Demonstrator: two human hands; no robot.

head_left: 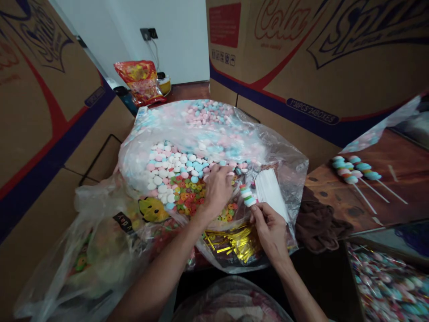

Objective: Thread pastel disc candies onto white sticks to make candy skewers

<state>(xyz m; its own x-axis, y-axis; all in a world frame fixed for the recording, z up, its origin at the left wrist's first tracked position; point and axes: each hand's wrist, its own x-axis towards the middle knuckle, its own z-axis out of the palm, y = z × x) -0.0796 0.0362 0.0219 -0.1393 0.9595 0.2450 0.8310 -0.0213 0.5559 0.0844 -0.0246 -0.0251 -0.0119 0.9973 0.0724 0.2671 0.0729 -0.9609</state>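
Two bare hands on my feed, and the right hand (270,223) has a candy skewer (247,196) pinched between thumb and fingers, just left of the bundle of white sticks (271,190). It points up and away from me, long axis close to upright with a slight lean left; its lower end is hidden in my grip. Over to the left hand (219,188): fingers bent down into the sweets, and I can't tell whether they've closed on anything.

Containers now! The clear plastic (291,156) is loaded: pastel candies (164,174) in white, pink and blue at the back, colourful gummy rings (189,194) in front, the sticks on the right, gold strips (243,243) nearest me. Lower right, a box (395,256) brims with wrapped sweets (395,286). Far back stands a red packet (140,82).

And on the table (335,203), three loaded skewers (357,170) lie flat, candy ends away from me, bare sticks slanting down to the right.
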